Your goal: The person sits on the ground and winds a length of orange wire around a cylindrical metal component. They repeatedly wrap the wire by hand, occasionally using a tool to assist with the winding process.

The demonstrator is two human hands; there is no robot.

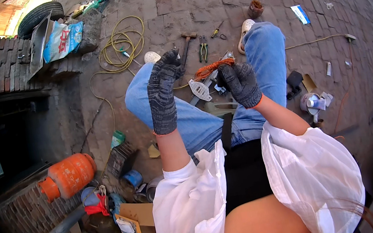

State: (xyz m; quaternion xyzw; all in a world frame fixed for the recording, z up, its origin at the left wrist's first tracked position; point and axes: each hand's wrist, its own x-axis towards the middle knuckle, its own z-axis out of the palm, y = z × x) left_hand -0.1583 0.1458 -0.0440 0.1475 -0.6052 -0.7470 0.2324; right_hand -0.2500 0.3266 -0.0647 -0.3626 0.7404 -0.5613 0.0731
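Both my hands wear dark grey knit gloves. My right hand (pixel 241 84) is closed at the right end of a bundled orange cord (pixel 208 70), between my knees. Raised in front of my left knee, my left hand (pixel 162 93) has its fingers together and bent at the tips; what they pinch, if anything, is hidden. Below the cord lies a white slotted plate (pixel 200 90) beside a grey metal tool, partly covered by my right hand. Beyond the cord, a hammer (pixel 188 43), green-handled pliers (pixel 203 49) and a yellow screwdriver (pixel 217 28) rest on the brick ground.
A yellow hose (pixel 123 43) lies coiled at the far left. An orange gas cylinder (pixel 70 175) and a cardboard box (pixel 139 216) are at my left. To the right sit a white tub (pixel 310 101) and scattered small parts. A rusty can (pixel 255 8) stands past my right foot.
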